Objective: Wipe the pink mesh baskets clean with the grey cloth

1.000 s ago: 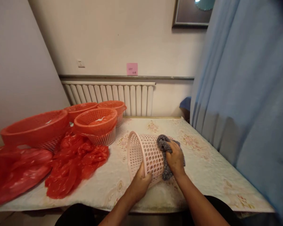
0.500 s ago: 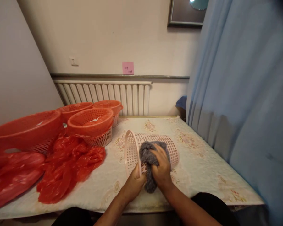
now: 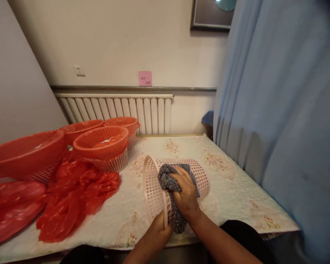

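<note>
A pale pink perforated plastic basket (image 3: 202, 176) lies on its side on the table, its open mouth facing left. My left hand (image 3: 158, 229) is closed on the near, lower part of its rim. Bunched in my right hand (image 3: 186, 194) is a grey fluffy cloth (image 3: 166, 176), pressed against the outside of the basket wall near the rim. One end of the cloth hangs down toward the table's front edge, between my two hands. The fingers of my right hand are curled over the cloth.
Several baskets lined with red plastic bags, one of them a lined basket (image 3: 114, 161), stand at the left. Loose red plastic bags (image 3: 77, 198) lie before them. A flowered cloth covers the table (image 3: 231, 205). A blue curtain (image 3: 286, 110) hangs at the right, and a radiator (image 3: 151, 113) is behind.
My right hand and the cloth have shifted slightly left along the basket. The rim and my left hand have come a little lower and nearer. The view has turned slightly right.
</note>
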A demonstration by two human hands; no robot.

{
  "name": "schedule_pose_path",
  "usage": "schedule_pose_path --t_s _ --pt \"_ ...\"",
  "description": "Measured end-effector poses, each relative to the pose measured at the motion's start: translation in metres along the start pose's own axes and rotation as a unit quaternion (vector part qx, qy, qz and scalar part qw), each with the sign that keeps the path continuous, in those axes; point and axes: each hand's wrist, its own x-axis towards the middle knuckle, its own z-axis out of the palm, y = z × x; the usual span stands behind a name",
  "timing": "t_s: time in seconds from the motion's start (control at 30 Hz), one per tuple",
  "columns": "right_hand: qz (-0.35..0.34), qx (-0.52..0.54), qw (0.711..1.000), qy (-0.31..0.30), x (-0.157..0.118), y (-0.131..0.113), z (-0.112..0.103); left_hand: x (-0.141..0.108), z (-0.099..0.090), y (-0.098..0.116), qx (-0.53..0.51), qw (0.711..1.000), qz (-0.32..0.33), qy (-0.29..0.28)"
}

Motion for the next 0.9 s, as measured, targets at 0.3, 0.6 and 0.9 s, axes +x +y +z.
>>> schedule_pose_path --t_s 0.3,0.6,0.9 --pt "0.030 -0.032 0.999 -0.022 0.009 0.036 -0.006 0.030 -0.002 0.028 -0.093 0.991 -0.008 0.100" --pt "0.220 -0.176 0.957 0.066 0.008 0.111 -0.030 0.037 -0.018 0.032 -0.066 0.990 -0.006 0.122" --pt "0.087 -0.071 0.993 0.034 -0.005 0.040 -0.001 0.040 -0.031 0.019 -0.030 0.995 -0.013 0.091"
